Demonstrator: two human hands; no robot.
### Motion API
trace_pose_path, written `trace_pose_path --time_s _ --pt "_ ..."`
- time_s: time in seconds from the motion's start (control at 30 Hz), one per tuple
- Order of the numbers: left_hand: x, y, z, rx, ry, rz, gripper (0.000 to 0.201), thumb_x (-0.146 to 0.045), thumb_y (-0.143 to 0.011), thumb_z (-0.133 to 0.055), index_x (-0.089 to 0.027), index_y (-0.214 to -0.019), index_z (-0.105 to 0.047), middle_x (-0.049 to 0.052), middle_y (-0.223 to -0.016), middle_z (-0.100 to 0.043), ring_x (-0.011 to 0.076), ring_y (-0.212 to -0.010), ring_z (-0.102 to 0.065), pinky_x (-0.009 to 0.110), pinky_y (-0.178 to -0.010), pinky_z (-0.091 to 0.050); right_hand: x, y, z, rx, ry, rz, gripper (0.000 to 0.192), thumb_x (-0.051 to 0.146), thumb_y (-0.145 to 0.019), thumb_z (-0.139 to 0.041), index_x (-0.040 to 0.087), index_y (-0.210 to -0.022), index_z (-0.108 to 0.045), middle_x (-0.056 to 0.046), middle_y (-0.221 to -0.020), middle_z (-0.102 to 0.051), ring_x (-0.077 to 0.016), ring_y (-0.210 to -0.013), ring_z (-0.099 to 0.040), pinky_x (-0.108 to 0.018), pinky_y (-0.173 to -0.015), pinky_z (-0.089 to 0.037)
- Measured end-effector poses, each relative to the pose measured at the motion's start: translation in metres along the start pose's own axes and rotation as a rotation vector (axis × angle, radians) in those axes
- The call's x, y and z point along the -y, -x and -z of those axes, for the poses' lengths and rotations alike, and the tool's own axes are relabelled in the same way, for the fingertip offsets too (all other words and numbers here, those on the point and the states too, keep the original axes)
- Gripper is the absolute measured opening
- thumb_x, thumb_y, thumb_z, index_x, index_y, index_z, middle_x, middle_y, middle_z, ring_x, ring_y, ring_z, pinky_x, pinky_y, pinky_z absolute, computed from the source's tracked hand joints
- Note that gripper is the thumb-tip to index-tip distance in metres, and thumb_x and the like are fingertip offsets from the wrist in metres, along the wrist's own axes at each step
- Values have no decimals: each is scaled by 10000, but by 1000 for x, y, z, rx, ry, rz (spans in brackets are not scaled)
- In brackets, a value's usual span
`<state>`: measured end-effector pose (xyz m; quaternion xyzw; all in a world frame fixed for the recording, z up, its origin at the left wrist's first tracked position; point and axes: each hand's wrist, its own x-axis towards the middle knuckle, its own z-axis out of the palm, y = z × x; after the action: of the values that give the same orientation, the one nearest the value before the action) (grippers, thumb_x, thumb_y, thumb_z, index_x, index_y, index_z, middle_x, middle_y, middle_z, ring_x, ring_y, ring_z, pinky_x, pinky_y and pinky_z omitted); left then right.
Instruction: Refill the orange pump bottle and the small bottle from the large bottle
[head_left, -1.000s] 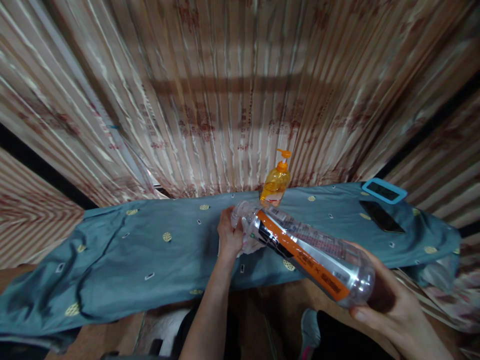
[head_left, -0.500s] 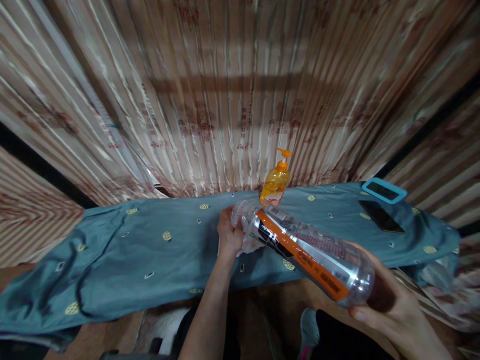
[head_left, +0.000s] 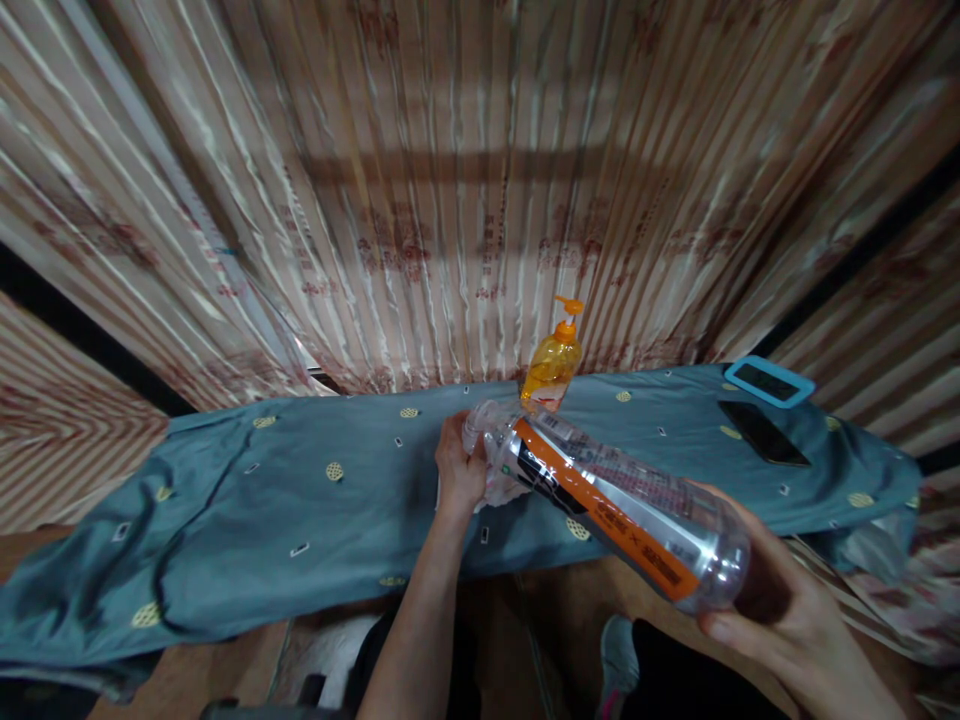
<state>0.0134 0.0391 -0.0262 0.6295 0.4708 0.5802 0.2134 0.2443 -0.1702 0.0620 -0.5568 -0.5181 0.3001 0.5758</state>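
Observation:
A large clear plastic bottle (head_left: 600, 500) with an orange, black and silver label is held tilted across the front of the bench. Its neck points left and its base lies lower, to the right. My left hand (head_left: 459, 465) is closed at the neck end. Under the bottle, against that hand, shows a crumpled whitish piece (head_left: 504, 492), perhaps tissue or cloth; most of it is hidden. My right hand (head_left: 780, 600) wraps round the base, thumb on the near side. Just behind the neck stands an orange pump bottle (head_left: 553, 368) holding yellow liquid.
A teal patterned cloth (head_left: 247, 520) covers the long bench. On its right end lie a dark phone (head_left: 763, 433) and a blue-framed device (head_left: 769, 381). Pleated curtains (head_left: 420, 200) hang close behind. Below the front edge show my legs and a shoe (head_left: 619, 655).

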Motion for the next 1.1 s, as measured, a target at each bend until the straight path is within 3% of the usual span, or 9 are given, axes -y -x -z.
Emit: trace_pose_path --time_s 0.57,0.8,1.1 --pt "-2 0 0 -10 25 1 274 -366 -896 -556 -186 -1083 -645 97 -1008 -723 280 -958 -701 440 -877 -561 -4 3 4 13 11 -23 744 366 -666 -915 425 -1350 -628 58 -1291 -740 -204 -1094 -742 -164 -834 -577" --pt "-1 0 0 -13 14 2 282 -373 -887 -556 -192 -1084 -646 89 -1017 -729 266 -959 -703 422 -873 -562 -2 3 1 -18 2 -26 743 381 -633 -934 358 -1322 -658 4 -1238 -768 -242 -1019 -772 -186 -759 -614" --pt "-1 1 0 -3 17 12 286 -377 -890 -558 -193 -1094 -641 95 -1024 -725 275 -972 -700 433 -883 -557 -4 4 3 -17 38 -31 766 398 -623 -934 340 -1330 -643 -14 -1274 -753 -260 -1075 -752 -210 -800 -619"
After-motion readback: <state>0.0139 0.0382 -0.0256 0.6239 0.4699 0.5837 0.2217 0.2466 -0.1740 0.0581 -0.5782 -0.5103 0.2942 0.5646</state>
